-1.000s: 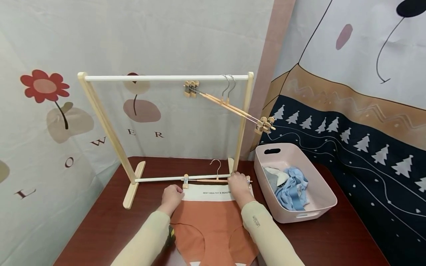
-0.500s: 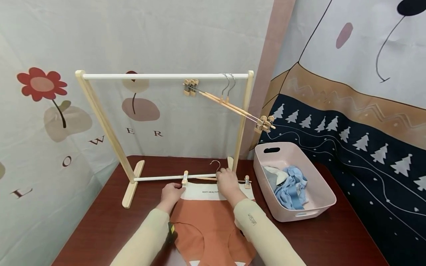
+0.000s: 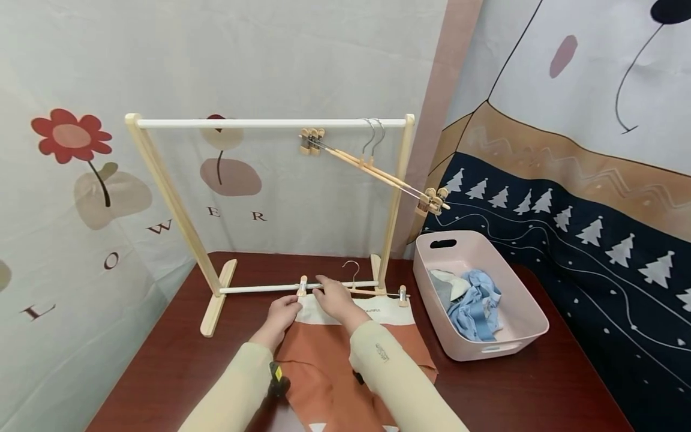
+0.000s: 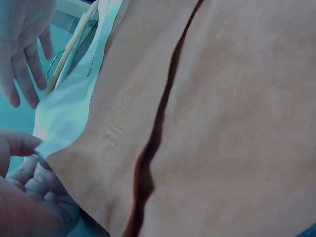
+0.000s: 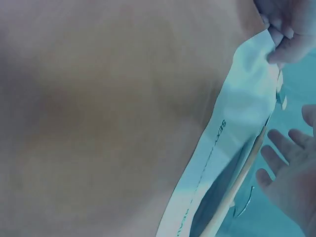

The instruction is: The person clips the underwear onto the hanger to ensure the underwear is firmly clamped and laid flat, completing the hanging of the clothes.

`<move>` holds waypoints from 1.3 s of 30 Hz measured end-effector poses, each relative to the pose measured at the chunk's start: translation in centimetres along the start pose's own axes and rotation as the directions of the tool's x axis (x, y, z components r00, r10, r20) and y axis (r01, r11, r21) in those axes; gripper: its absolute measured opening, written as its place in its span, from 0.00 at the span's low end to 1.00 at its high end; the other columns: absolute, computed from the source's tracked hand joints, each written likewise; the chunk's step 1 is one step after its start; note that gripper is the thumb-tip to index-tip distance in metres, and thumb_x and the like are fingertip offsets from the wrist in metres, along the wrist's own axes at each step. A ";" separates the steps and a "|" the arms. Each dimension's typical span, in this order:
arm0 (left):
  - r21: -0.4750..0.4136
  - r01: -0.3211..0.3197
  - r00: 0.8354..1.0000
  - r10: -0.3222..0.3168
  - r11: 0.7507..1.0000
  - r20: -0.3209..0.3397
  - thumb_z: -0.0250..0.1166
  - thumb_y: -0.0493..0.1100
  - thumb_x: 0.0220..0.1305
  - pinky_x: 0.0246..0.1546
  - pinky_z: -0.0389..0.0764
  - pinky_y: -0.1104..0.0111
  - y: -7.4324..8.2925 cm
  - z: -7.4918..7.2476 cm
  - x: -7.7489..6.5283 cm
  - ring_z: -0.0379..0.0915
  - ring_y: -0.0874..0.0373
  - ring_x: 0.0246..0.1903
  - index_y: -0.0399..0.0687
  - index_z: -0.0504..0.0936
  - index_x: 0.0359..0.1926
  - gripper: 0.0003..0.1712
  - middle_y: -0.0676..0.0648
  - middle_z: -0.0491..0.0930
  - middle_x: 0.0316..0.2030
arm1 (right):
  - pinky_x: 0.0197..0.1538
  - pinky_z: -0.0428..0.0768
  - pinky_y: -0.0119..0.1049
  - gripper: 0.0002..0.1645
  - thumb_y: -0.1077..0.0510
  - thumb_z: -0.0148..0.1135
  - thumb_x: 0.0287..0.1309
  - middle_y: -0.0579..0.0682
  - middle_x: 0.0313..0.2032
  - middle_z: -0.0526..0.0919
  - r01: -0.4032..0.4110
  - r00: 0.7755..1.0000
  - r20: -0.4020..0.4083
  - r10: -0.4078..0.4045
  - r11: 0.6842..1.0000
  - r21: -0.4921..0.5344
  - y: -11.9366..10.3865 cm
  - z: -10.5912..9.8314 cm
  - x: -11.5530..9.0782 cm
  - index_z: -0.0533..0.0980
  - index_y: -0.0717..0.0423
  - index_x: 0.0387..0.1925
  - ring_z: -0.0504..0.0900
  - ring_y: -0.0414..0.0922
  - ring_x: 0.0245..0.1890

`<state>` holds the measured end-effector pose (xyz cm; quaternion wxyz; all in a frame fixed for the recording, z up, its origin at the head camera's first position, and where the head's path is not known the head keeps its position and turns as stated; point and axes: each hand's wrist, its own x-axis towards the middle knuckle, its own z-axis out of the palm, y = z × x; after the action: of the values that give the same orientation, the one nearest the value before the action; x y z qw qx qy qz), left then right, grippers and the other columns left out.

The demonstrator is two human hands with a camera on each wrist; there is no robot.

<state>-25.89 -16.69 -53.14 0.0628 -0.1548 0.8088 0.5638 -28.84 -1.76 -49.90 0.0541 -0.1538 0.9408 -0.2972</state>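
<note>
Orange underpants (image 3: 315, 354) with a white lettered waistband lie on the table, clipped to a wooden clip hanger (image 3: 369, 293). The hanger's right clip (image 3: 402, 296) sits at the waistband's right end; its left clip (image 3: 302, 286) stands at the left end. My left hand (image 3: 282, 314) pinches the waistband's left corner between thumb and finger, as the left wrist view shows too. My right hand (image 3: 337, 302) hovers over the waistband near the left clip. In the right wrist view its fingers (image 5: 281, 144) are spread and hold nothing. My right forearm hides part of the underpants.
A wooden rack with a white top rail (image 3: 259, 123) stands behind my hands, its lower bar (image 3: 259, 290) just beyond the hanger. Two clip hangers (image 3: 372, 171) hang at its right end. A pink basket (image 3: 526, 300) with blue and pale clothes (image 3: 475, 306) stands right on the brown table.
My right hand has moved left along the waistband from the right clip to near the left clip. The left hand keeps its place at the corner. The underpants' right side has wrinkled.
</note>
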 end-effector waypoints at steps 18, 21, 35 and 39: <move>-0.029 -0.108 0.994 0.107 0.994 -0.019 0.59 0.45 0.67 0.49 0.74 0.57 0.2 0.4 -0.4 0.72 0.44 0.54 0.37 0.78 0.54 0.20 0.37 0.78 0.52 | 0.59 0.64 0.49 0.28 0.46 0.54 0.65 0.54 0.53 0.73 -0.037 0.997 -0.065 0.036 0.999 -0.012 -1.2 0.8 0.4 0.71 0.55 0.61 0.70 0.51 0.54; -0.019 -0.143 0.989 0.142 0.990 -0.035 0.60 0.43 0.65 0.44 0.76 0.63 0.2 0.4 -0.5 0.74 0.47 0.50 0.37 0.79 0.51 0.17 0.38 0.80 0.47 | 0.58 0.64 0.48 0.28 0.48 0.58 0.63 0.55 0.50 0.74 -0.034 0.997 -0.071 0.036 0.999 0.032 -1.1 0.5 0.4 0.71 0.55 0.61 0.70 0.51 0.53; 0.061 -0.269 0.960 0.273 0.961 -0.068 0.61 0.41 0.64 0.36 0.76 0.70 0.1 -0.1 -1.0 0.78 0.49 0.44 0.37 0.82 0.44 0.13 0.39 0.83 0.42 | 0.54 0.63 0.47 0.20 0.43 0.58 0.61 0.47 0.45 0.79 -0.074 0.994 -0.045 0.097 0.925 0.372 -0.7 -0.8 0.6 0.76 0.51 0.47 0.73 0.47 0.49; 0.113 -0.290 0.950 0.300 0.950 -0.087 0.61 0.41 0.64 0.40 0.78 0.65 0.1 -0.4 -1.1 0.79 0.48 0.44 0.36 0.82 0.44 0.13 0.38 0.83 0.43 | 0.48 0.73 0.39 0.16 0.48 0.62 0.59 0.50 0.42 0.81 -0.058 0.996 -0.023 0.082 0.850 0.523 -0.6 -1.4 0.5 0.77 0.54 0.44 0.77 0.45 0.43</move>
<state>-24.82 -16.82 -52.60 -0.0566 -0.0577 0.8520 0.5173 -29.46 -1.64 -48.45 0.0839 -0.0923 0.8309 -0.5423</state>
